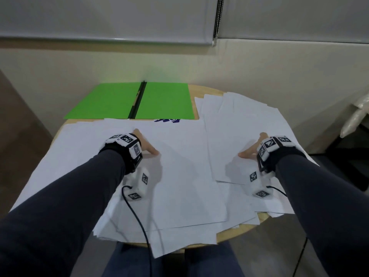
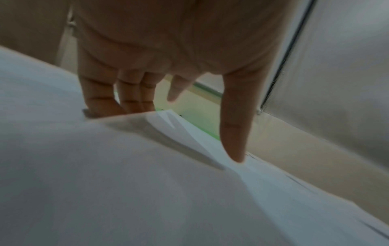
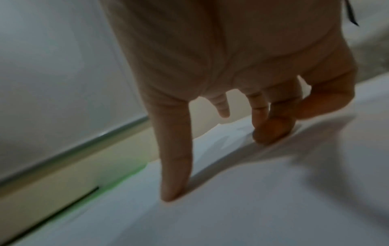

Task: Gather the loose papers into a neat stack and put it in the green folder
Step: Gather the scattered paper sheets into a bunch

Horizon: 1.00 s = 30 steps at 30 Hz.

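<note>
Loose white papers (image 1: 179,172) lie spread over most of a round wooden table (image 1: 233,233), with a second fan of sheets (image 1: 239,120) at the right. The green folder (image 1: 163,102) lies open at the back, black spine up the middle. My left hand (image 1: 146,145) presses on the left sheets with straight fingers (image 2: 99,99) and the thumb tip down; the paper (image 2: 147,166) bulges between them. My right hand (image 1: 249,151) rests on the right sheets, thumb and bent fingertips (image 3: 271,133) touching paper (image 3: 252,208). Neither hand holds a sheet.
A sheet with dark blue print (image 1: 167,120) peeks out at the folder's near edge. Some papers overhang the table's front and left rim. A plastic-wrapped bundle (image 1: 355,116) stands off to the right. The wall and a roller blind with a bead chain (image 1: 218,17) are behind.
</note>
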### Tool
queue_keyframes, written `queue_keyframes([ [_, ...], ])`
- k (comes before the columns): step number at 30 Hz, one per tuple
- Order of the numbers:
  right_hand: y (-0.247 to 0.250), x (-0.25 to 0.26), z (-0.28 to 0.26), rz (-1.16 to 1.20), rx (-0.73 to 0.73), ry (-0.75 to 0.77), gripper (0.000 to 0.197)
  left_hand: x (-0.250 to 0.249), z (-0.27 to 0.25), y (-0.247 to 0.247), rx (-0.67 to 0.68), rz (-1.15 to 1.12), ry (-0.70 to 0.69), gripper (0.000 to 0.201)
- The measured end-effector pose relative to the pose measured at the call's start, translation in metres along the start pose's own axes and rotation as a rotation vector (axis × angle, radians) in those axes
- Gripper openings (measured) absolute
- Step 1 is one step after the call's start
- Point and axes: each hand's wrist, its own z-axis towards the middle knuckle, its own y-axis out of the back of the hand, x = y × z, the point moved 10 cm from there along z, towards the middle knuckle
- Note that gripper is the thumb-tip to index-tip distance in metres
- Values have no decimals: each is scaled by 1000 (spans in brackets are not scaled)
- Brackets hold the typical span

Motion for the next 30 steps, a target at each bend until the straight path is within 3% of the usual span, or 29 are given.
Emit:
queue_keyframes([
  [2,0,-3,-5,18,5,-46,69,7,-1,3,-25,-97,52,102],
  [7,-9,1,-11,58,76,-32,57,14,-1,-3,30,-144,70,73],
  [8,-8,7,-15,65,85,-15,64,12,-1,-4,43,-181,47,70],
  [11,-21,35,-12,32,141,128,122,12,-3,-1,81,-231,14,60],
  [12,-25,42,-8,5,151,169,128,16,-3,6,68,-264,-2,55],
  [14,-24,50,-23,-70,156,217,116,33,-4,23,21,-303,16,43],
  [16,-23,49,-27,-116,152,213,105,59,4,42,-46,-395,48,51],
  [17,-21,50,-31,-165,141,219,108,71,6,50,-78,-455,61,52],
  [19,-27,56,-15,-225,138,218,119,85,7,59,-105,-672,49,29],
  [21,-24,71,-37,-343,167,284,129,81,4,50,-21,-886,37,8],
  [22,-21,76,-54,-344,195,287,116,73,2,45,31,-957,29,5],
  [24,-2,80,-68,-219,103,231,54,58,-1,37,106,-959,-2,12],
  [25,8,82,-68,-199,30,250,42,52,-2,34,122,-929,7,15],
  [27,10,79,-49,-155,-52,270,40,42,-7,34,86,-765,17,24],
  [28,4,80,-37,-109,-52,276,40,35,-8,35,48,-671,-7,17],
  [30,-8,67,-18,-80,-21,212,40,25,-4,35,-23,-411,-29,48],
])
